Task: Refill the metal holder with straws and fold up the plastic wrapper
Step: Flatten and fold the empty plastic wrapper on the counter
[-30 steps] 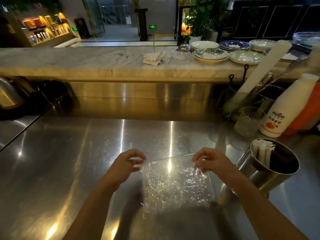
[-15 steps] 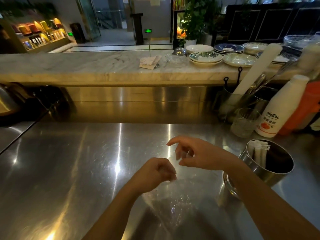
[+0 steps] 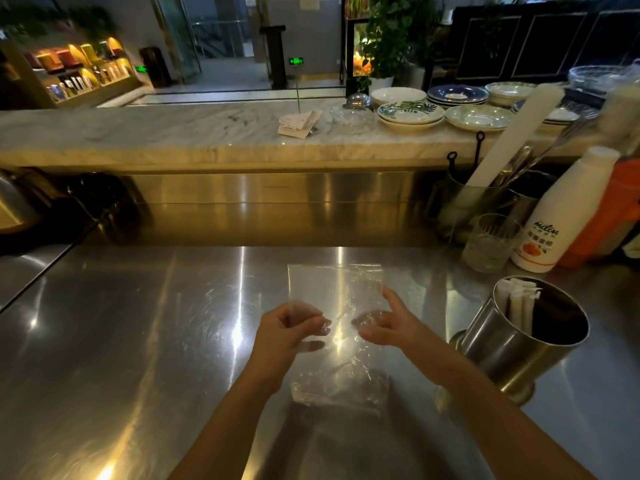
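A clear plastic wrapper (image 3: pixel 341 289) is held upright above the steel counter (image 3: pixel 138 323), crinkled and see-through. My left hand (image 3: pixel 287 336) pinches its left edge between thumb and fingers. My right hand (image 3: pixel 384 323) grips the wrapper's right side, index finger raised along the film. To the right stands the tilted metal holder (image 3: pixel 512 351), with white paper-wrapped straws (image 3: pixel 517 303) leaning against its left inner wall. The holder is apart from both hands.
Behind the holder are a textured glass (image 3: pixel 490 242), a white bottle (image 3: pixel 561 216), an orange container (image 3: pixel 609 216) and a utensil cup with a white roll (image 3: pixel 512 140). Plates (image 3: pixel 410 112) are stacked on the marble ledge (image 3: pixel 173 133). A dark appliance (image 3: pixel 20 202) sits far left.
The wrapper was spread wide between my hands, then bunched low under them. Now it is lifted and stretched into a narrower upright strip, with my hands closer together on its sides.
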### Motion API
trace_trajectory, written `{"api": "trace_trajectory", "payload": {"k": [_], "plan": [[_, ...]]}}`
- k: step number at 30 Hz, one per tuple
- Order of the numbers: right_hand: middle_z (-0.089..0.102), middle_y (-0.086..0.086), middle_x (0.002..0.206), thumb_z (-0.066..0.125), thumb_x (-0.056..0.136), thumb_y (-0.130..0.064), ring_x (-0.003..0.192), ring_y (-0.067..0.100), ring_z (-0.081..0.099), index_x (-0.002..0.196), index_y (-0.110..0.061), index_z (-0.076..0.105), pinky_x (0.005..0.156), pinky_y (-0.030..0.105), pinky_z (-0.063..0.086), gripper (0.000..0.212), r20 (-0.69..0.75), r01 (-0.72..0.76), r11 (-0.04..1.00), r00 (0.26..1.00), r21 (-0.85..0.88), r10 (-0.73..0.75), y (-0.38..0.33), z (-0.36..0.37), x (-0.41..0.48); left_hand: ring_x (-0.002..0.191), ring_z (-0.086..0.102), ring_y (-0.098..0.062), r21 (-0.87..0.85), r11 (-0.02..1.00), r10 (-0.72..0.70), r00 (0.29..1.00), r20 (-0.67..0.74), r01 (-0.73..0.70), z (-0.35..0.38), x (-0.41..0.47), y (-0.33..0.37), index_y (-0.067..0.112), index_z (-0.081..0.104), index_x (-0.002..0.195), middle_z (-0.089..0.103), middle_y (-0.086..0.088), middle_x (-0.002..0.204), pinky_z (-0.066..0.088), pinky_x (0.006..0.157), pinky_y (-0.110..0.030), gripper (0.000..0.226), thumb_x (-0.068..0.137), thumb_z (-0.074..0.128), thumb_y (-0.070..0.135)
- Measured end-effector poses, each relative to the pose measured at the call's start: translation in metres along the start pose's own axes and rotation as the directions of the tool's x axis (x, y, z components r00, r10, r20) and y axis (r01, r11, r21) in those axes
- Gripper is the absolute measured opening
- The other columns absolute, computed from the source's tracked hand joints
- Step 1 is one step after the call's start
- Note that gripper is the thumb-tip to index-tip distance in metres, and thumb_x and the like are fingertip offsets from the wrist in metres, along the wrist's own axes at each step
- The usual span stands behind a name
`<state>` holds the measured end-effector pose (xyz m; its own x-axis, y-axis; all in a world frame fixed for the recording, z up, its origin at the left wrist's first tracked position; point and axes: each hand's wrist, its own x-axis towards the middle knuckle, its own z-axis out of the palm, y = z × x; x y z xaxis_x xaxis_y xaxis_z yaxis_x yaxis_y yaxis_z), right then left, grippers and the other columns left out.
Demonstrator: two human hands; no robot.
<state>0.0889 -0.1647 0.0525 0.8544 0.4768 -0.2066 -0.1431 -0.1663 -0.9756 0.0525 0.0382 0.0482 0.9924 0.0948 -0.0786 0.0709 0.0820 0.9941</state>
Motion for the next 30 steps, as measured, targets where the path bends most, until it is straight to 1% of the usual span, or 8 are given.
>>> {"api": "trace_trajectory", "payload": {"k": [3,7,11,15,19,23,28,30], "plan": [[0.063,0.003,0.108,0.078,0.064,-0.029,0.096,0.013,0.063,0.130,-0.045,0.017,0.095,0.034,0.043,0.092,-0.031,-0.027,1.000,0.999,0.013,0.027,0.011,0.006,0.000,0.070,0.069,-0.022,-0.012,1.000,-0.019,0.999,-0.033,0.019,0.001,0.000,-0.004,0.001,0.066,0.080,0.072,-0.003,0.069,0.059,0.061,-0.033,0.003,0.078,0.066,0.001],[0.069,0.002,0.069,0.073,0.070,-0.002,0.066,0.018,0.066,0.128,-0.036,0.025,0.065,0.025,0.054,0.083,-0.132,0.053,0.987,0.991,0.152,-0.033,0.029,0.009,-0.001,0.067,0.069,-0.022,-0.083,0.991,-0.113,0.991,-0.077,0.107,0.003,-0.001,-0.007,0.000,0.063,0.088,0.070,-0.012,0.075,0.056,0.054,-0.030,0.014,0.075,0.069,0.002],[0.061,-0.002,0.052,0.066,0.075,0.006,0.054,0.014,0.061,0.117,-0.031,0.036,0.060,0.025,0.054,0.063,-0.307,0.118,0.979,0.950,0.163,-0.063,0.041,0.012,0.002,0.064,0.070,-0.017,-0.135,0.959,-0.262,0.961,-0.090,0.249,0.007,-0.001,-0.015,0.016,0.048,0.112,0.065,-0.012,0.095,0.052,0.046,-0.025,0.045,0.075,0.071,0.007],[0.060,0.001,0.061,0.061,0.080,0.002,0.051,0.011,0.060,0.094,-0.017,0.046,0.053,0.025,0.050,0.028,-0.383,0.017,0.998,0.924,0.064,0.009,0.048,0.012,0.003,0.074,0.064,-0.022,0.044,0.961,-0.267,0.958,-0.105,0.273,0.006,-0.003,-0.029,0.032,0.036,0.117,0.054,-0.014,0.103,0.051,0.046,-0.023,0.067,0.072,0.073,-0.002],[0.060,0.004,0.078,0.058,0.083,-0.004,0.063,0.013,0.060,0.082,-0.017,0.056,0.055,0.023,0.049,0.013,-0.394,-0.053,0.994,0.919,-0.092,0.012,0.055,0.013,0.007,0.074,0.056,-0.023,0.303,0.936,-0.146,0.980,-0.137,0.182,0.013,-0.001,-0.049,0.030,0.054,0.094,0.054,-0.024,0.110,0.053,0.063,-0.036,0.041,0.078,0.056,-0.007],[0.056,0.002,0.110,0.060,0.084,-0.015,0.097,0.016,0.057,0.110,-0.020,0.055,0.083,0.033,0.052,0.026,-0.352,-0.123,0.968,0.935,-0.217,0.039,0.064,0.014,0.012,0.093,0.053,-0.009,0.641,0.767,0.017,0.998,-0.054,0.021,0.018,0.000,-0.064,0.020,0.055,0.116,0.038,-0.009,0.138,0.042,0.083,-0.015,0.029,0.088,0.054,0.014],[0.012,0.005,0.154,0.046,0.088,-0.048,0.140,0.024,0.015,0.138,-0.021,0.028,0.112,0.047,0.014,0.060,-0.267,-0.217,0.674,0.963,-0.706,0.031,0.085,0.010,0.024,0.138,0.024,-0.022,0.936,0.306,0.013,0.984,0.176,-0.172,0.017,0.005,-0.085,0.021,0.040,0.132,0.019,-0.005,0.155,0.013,0.116,-0.036,0.048,0.093,0.033,0.048],[-0.003,0.002,0.157,0.034,0.088,-0.056,0.142,0.021,-0.001,0.142,-0.022,0.019,0.113,0.047,0.005,0.066,-0.235,-0.194,0.566,0.972,-0.801,0.000,0.095,0.008,0.026,0.142,0.009,-0.018,0.946,0.284,-0.023,0.985,0.172,-0.159,0.014,0.005,-0.091,0.023,0.027,0.141,0.014,0.000,0.156,0.008,0.116,-0.040,0.056,0.093,0.029,0.053]]}}
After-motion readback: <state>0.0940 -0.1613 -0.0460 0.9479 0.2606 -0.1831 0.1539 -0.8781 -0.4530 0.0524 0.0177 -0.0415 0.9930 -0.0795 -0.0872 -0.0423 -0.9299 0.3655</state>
